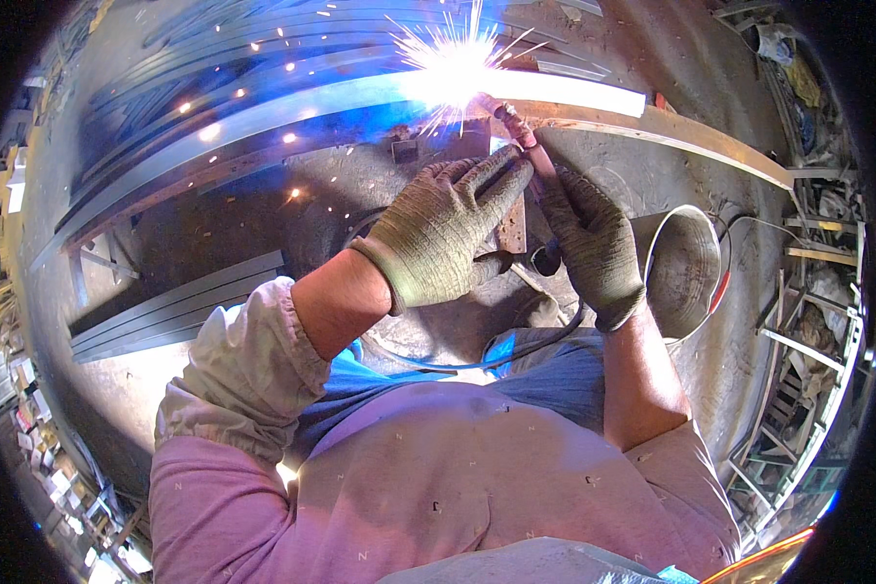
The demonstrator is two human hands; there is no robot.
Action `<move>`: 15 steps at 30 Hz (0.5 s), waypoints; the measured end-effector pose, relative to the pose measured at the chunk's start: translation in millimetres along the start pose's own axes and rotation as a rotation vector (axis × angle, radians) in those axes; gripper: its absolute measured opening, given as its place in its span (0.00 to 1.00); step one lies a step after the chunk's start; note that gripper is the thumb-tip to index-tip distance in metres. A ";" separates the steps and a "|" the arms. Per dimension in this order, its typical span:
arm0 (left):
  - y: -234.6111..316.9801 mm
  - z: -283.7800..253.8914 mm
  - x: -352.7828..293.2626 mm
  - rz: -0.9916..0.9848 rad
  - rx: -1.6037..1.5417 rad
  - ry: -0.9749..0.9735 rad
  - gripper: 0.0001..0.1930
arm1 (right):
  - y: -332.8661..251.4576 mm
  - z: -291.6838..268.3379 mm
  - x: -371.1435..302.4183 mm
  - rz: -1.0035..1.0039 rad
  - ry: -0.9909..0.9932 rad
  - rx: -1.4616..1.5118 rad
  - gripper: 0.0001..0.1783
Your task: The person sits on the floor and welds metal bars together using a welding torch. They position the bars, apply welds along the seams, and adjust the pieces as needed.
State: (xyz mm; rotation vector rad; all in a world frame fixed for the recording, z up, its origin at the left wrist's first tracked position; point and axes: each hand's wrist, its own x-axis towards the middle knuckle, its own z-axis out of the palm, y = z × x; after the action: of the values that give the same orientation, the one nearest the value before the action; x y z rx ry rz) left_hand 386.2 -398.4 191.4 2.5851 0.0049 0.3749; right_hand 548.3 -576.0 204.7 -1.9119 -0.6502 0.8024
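Gripping welding torch (518, 131), right hand (594, 243), left hand (443, 229)

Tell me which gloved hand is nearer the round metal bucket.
Right. The right hand sits just beside the round metal bucket; the left hand lies farther off, beyond the right hand.

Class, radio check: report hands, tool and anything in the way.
Left hand and right hand, both gloved, grip the welding torch. Its tip sparks brightly on the long metal bar. Metal bucket beside right hand; path unobstructed.
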 end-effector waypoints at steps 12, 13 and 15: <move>0.7 2.2 0.8 -0.011 -0.063 0.026 0.52 | -1.5 0.7 -2.9 -0.040 0.016 -0.002 0.19; -0.8 4.0 0.4 0.011 -0.021 0.041 0.51 | 4.0 1.6 -1.1 -0.072 0.012 0.015 0.19; -2.7 6.2 -1.4 0.031 0.022 0.040 0.51 | 7.1 -0.4 1.3 -0.101 0.000 -0.006 0.19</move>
State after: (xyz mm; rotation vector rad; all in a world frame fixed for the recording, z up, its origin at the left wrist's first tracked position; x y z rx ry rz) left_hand 386.8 -399.2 184.6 2.6017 -0.0163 0.4407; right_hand 550.2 -578.3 198.2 -1.8688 -0.7436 0.7370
